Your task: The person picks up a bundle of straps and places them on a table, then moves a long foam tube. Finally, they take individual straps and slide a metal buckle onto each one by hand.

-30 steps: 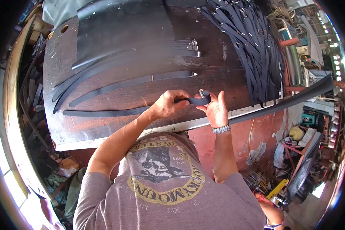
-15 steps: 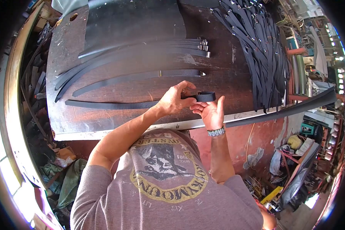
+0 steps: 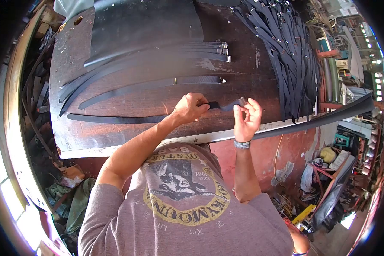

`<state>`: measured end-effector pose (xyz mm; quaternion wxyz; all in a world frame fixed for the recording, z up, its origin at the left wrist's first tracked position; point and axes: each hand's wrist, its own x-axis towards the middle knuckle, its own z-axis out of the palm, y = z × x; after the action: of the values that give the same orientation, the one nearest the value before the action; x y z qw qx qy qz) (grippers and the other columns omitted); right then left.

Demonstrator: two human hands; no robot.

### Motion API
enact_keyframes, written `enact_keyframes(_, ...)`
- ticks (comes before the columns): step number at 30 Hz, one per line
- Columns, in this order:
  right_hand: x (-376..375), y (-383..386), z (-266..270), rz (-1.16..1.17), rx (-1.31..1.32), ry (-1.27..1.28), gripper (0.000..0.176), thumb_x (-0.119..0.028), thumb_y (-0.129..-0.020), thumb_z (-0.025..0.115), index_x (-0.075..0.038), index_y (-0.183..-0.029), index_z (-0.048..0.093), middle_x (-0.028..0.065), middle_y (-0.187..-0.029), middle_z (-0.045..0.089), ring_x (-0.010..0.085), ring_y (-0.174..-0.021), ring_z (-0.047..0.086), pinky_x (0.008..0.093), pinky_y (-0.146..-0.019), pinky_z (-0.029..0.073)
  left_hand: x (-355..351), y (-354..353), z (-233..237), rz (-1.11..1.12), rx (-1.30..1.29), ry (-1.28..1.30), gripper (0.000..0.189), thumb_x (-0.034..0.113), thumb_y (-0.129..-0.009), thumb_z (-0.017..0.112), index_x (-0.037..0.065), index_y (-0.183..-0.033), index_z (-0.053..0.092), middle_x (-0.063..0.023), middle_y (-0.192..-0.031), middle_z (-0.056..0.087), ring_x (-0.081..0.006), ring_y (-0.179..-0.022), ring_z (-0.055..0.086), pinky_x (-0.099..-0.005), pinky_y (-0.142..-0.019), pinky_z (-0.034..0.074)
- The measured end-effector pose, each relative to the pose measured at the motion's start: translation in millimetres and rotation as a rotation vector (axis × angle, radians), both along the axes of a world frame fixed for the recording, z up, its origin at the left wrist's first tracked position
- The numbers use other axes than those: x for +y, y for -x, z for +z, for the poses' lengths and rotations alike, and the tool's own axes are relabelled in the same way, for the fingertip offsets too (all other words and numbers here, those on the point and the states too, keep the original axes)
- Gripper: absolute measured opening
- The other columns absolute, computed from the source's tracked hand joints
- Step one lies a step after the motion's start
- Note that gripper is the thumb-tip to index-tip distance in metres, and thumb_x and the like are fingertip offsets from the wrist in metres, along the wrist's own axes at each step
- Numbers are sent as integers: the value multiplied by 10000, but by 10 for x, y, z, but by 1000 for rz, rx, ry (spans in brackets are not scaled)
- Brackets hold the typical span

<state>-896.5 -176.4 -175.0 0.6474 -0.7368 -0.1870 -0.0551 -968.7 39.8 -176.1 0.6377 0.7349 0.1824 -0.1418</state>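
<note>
A black belt [image 3: 119, 120] stretches along the near side of the dark worktable, its long tail lying flat to the left. My left hand [image 3: 190, 107] is closed around it, thumb and fingers gripping the strap. From there a short twisted length runs right to a shiny metal buckle [image 3: 242, 101]. My right hand [image 3: 248, 120] pinches the strap close to that buckle, thumb on the near side, fingertips curled behind. Just beyond my hands lies another belt [image 3: 145, 87] with a buckle and a gold-coloured loop. Several more belts [image 3: 200, 50] rest side by side farther back.
A large heap of black belts [image 3: 281, 55] covers the table's right side. A black sheet [image 3: 145, 25] lies at the back left. A long dark strip [image 3: 320, 126] juts past the white front edge [image 3: 98, 152]. Cluttered shelves [image 3: 328, 170] stand on the right.
The belt's buckle end was looped back between my hands; now it extends to the right. My right hand has turned, moved slightly right and closed on the strap by the buckle.
</note>
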Motion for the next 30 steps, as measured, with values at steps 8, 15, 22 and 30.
enact_keyframes(8,261,225,29,-31,-513,399,318,64,-761,783,-94,-1015,674,53,-1008,691,270,-951,636,416,-862,478,93,0,49,-48,-52,386,289,199,-971,694,-54,-1109,670,-122,-907,749,-120,-640,660,-259,-542,534)
enact_keyframes(15,286,287,15,95,-502,548,279,29,-793,746,-99,-1037,698,48,-1082,679,289,-1010,628,446,-905,468,95,46,77,-42,-102,402,291,234,-990,675,-23,-1125,675,-86,-941,742,-77,-631,641,-220,-542,495)
enact_keyframes(22,245,265,76,269,-393,510,280,68,-834,659,-55,-1079,716,79,-1119,682,302,-1048,628,430,-913,496,153,80,-44,-63,-84,441,294,247,-987,684,-13,-1123,680,-23,-855,713,-72,-629,644,-207,-539,469)
enact_keyframes(30,236,215,82,351,-366,515,308,82,-851,616,-47,-1111,720,101,-1138,686,313,-1055,626,441,-927,506,165,109,-26,-46,-74,349,313,234,-954,702,-39,-1106,699,-81,-897,750,-99,-650,645,-251,-591,512)
